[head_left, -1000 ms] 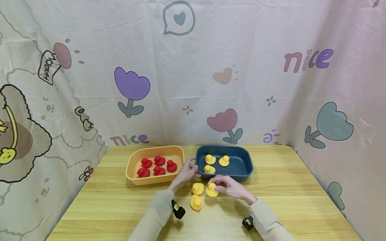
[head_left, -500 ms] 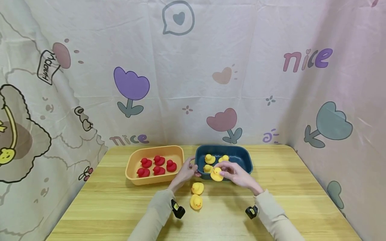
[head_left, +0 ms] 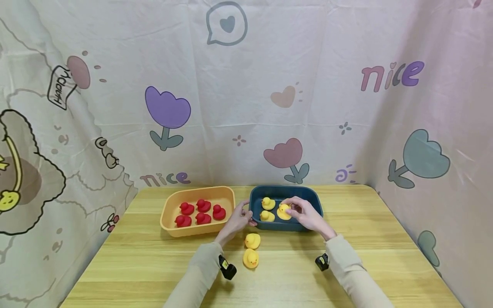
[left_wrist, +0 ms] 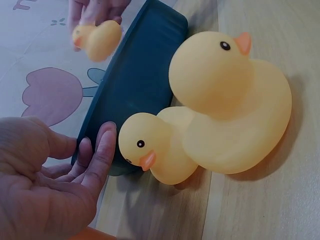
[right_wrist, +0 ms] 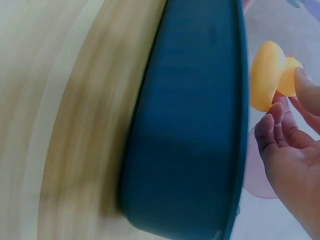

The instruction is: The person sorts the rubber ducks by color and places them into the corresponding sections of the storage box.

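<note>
My right hand (head_left: pixel 308 215) pinches a yellow rubber duck (head_left: pixel 284 212) over the blue bin (head_left: pixel 313 226). In the right wrist view this duck (right_wrist: pixel 267 75) appears beyond the bin's rim, held between thumb and fingers. At the bin's front left corner, my left hand (head_left: pixel 238 220) grips the rim and wall; in the left wrist view its thumb is at the rim and its fingers (left_wrist: pixel 102 155) lie against the outer wall. Two yellow ducks (head_left: pixel 268 203) show inside the bin on the left. Another two stand on the table, a rear duck (head_left: pixel 252 241) and a front duck (head_left: pixel 251 259).
An orange bin (head_left: pixel 175 232) with several red rubber ducks (head_left: pixel 203 218) stands left of the blue bin, beyond my left hand. Both bins sit toward the back of the wooden table (head_left: pixel 127 265). A printed cloth (head_left: pixel 231 107) hangs behind.
My right hand has lifted the yellow duck from the table and carried it up and away from me, over the blue bin. My left hand has stayed at the bin's corner.
</note>
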The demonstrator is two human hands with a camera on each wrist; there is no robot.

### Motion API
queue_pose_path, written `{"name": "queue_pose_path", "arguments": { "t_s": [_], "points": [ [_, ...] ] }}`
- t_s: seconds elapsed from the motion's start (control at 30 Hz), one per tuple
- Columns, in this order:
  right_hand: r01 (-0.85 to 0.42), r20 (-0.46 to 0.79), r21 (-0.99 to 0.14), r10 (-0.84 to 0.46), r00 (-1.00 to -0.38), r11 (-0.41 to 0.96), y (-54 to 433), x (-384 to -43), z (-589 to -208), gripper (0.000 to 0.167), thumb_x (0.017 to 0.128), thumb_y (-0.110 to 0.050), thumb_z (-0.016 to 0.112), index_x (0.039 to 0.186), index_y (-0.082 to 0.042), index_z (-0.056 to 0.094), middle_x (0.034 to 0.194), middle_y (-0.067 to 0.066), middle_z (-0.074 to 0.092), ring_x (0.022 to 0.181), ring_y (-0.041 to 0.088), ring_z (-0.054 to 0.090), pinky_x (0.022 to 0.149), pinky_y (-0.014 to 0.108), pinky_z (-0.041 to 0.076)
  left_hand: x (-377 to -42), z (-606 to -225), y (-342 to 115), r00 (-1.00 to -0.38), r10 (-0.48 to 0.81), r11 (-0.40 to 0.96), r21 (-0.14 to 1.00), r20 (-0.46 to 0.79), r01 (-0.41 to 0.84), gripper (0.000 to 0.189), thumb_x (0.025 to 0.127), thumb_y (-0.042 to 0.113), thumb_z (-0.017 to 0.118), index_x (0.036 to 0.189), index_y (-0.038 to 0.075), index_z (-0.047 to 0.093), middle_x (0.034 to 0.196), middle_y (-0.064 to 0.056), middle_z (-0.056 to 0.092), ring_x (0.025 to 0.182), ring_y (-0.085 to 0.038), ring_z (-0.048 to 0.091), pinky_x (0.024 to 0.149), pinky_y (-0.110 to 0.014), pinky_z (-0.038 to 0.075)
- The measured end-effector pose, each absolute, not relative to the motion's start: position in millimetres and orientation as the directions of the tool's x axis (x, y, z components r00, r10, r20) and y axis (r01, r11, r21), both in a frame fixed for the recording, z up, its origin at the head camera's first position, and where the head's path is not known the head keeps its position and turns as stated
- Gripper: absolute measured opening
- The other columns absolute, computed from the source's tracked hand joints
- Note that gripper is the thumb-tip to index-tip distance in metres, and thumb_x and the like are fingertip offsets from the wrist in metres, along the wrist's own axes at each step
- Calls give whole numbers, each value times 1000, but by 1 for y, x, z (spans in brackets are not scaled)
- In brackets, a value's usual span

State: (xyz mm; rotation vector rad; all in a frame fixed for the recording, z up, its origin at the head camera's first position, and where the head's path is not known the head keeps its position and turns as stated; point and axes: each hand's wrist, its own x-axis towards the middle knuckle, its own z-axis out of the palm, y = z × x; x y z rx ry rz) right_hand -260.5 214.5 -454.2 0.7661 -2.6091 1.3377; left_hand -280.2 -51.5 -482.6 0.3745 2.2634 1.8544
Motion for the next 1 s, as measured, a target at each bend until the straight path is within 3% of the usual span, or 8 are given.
{"name": "queue_pose_path", "arguments": {
  "t_s": [0.37,0.67,1.0],
  "points": [
    [-477,252,-681,-434,-865,555,219,-280,-467,21,94,-4,67,111,6,68,94,14,66,75,7,50,63,18,44,-280,-483,-52,-951,309,191,979,3,65,54,102,-3,44,152,-11,26,81,-16,60,80,-42,73,81,-50,63],
    [-411,114,-721,-489,-865,557,223,-294,-472,19,92,-7,70,109,2,71,99,16,70,73,11,54,63,17,47,-280,-483,-52,-950,312,215,975,-9,61,53,102,-2,45,152,-9,27,90,-25,63,80,-40,73,81,-44,64],
    [-333,42,-756,-465,-884,564,223,-300,-477,18,91,-6,72,106,2,71,98,16,69,74,13,54,64,18,47,-279,-482,-53,-946,323,214,975,-14,58,53,102,-2,45,152,-9,27,93,-26,63,79,-36,74,81,-42,64]
  ]
}}
